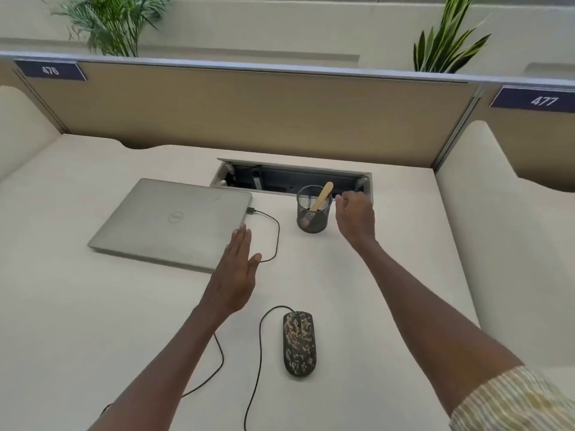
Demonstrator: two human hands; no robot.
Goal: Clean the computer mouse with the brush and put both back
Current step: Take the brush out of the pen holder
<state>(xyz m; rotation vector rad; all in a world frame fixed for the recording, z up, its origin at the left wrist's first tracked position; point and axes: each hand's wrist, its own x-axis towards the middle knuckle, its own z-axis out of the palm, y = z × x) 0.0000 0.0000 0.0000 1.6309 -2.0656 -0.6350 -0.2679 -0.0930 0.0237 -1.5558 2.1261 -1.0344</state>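
A camouflage-patterned wired mouse [299,343] lies on the pale desk [93,306] near the front, untouched, its black cable [260,343] looping left and toward me. A brush with a light wooden handle [322,196] stands tilted in a black mesh cup [313,209] further back. My right hand [354,216] hovers just right of the cup, fingers loosely curled, holding nothing and not touching the brush. My left hand [239,269] is flat with fingers together and extended, held over the desk at the laptop's near right corner, empty.
A shut grey laptop [172,222] lies at the left with a cable plugged into its right side. An open cable tray [292,178] is recessed in the desk behind the cup. A tan divider panel [249,110] closes the back; cream side panels flank the desk.
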